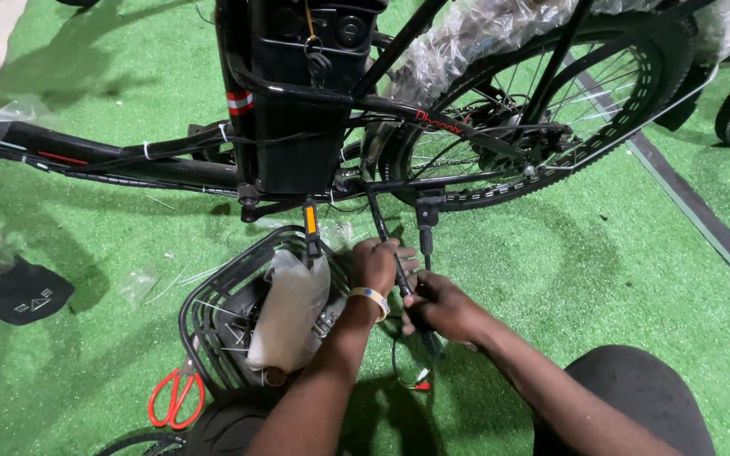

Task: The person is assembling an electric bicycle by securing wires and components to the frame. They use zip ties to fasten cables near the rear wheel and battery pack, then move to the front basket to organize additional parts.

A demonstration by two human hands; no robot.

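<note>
Down low beside the bicycle, both hands meet on one thin black rod, and that grip is the centre of everything. Left hand sits higher on the rod, fingers curled round it and clamped tight, a pale wristband just behind the knuckles. Right hand is directly below and touching the left, fist wrapped round the lower stretch of the same rod, clamped just as firmly. The rod runs up from the grip toward the bicycle frame and down past the right fist toward the green turf.

Just beside the grip, on its upper right, the black kickstand hangs down from the frame. Further up and to the right, the rear wheel stands with its spokes in plain sight, clear wrap bunched above it. Straight above the grip sits the big black battery box in the frame, an orange reflector just under it.

To the left of the grip, nearly touching the left forearm, lies a black wire basket with a pale plastic bag in it. Beyond the basket, lower left, red-handled scissors lie on the turf. Below the grip, a thin cable with a red tip lies loose on the turf.
</note>
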